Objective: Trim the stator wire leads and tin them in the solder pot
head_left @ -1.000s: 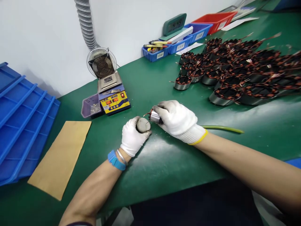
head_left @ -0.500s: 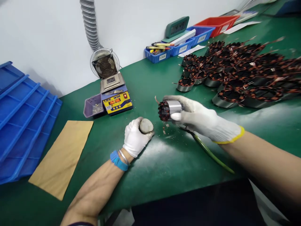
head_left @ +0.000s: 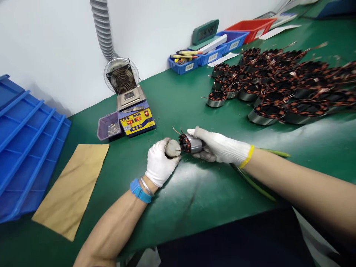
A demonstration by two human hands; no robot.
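Note:
My left hand (head_left: 160,162), in a white glove, is closed around a grey round block (head_left: 172,148) on the green table. My right hand (head_left: 215,145), gloved too, grips a motor stator (head_left: 195,145) by its silver outer ring. The stator is tipped on its side, and its end with black insulation and copper windings faces the block, right beside it. Whether they touch I cannot tell. Loose copper wires (head_left: 176,130) stick up from that end. Under my right wrist lies a tool with green handles (head_left: 257,188); its head is hidden.
Several stators (head_left: 267,113) stand grouped at the right. A solder pot (head_left: 137,120) with a purple tray (head_left: 109,126) is at the back left, below a grey duct (head_left: 103,31). Brown cardboard (head_left: 73,189) and a blue crate (head_left: 30,152) lie left; blue bins (head_left: 183,66) stand behind.
My right hand has brought the stator left and slightly down, up to the grey block. My left hand keeps its hold on the block. Both green tool handles now show.

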